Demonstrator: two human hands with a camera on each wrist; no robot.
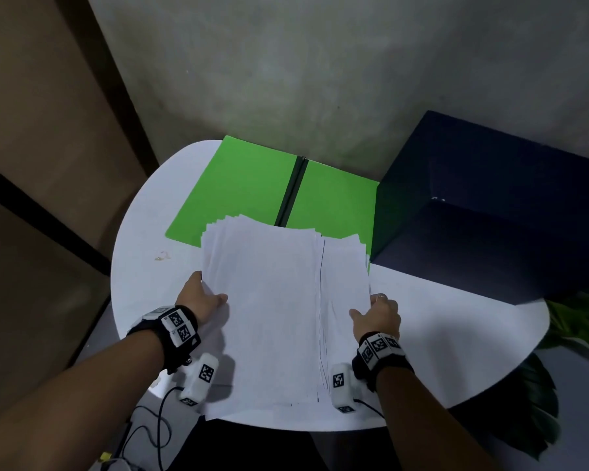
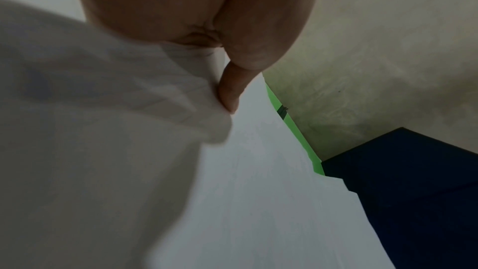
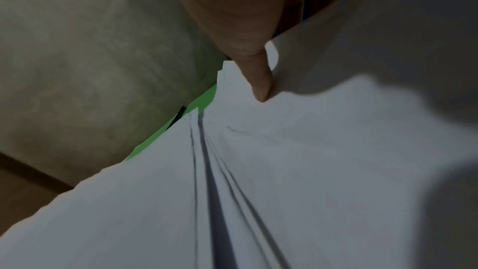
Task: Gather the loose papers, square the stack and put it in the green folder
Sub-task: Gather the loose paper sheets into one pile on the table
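The left hand (image 1: 203, 297) and right hand (image 1: 376, 316) each grip one long edge of the papers (image 1: 279, 300), thumbs on top, remaining fingers under the sheets and hidden. The stack sits between the two hands, its far end overlapping the open folder (image 1: 238, 185) beyond the fingertips. Sheets are fanned at the far edge and stepped near the right thumb (image 3: 261, 81). Risk: uneven squeeze may buckle the stack; loose lower sheets may slip out during lifting or catch on the folder spine.
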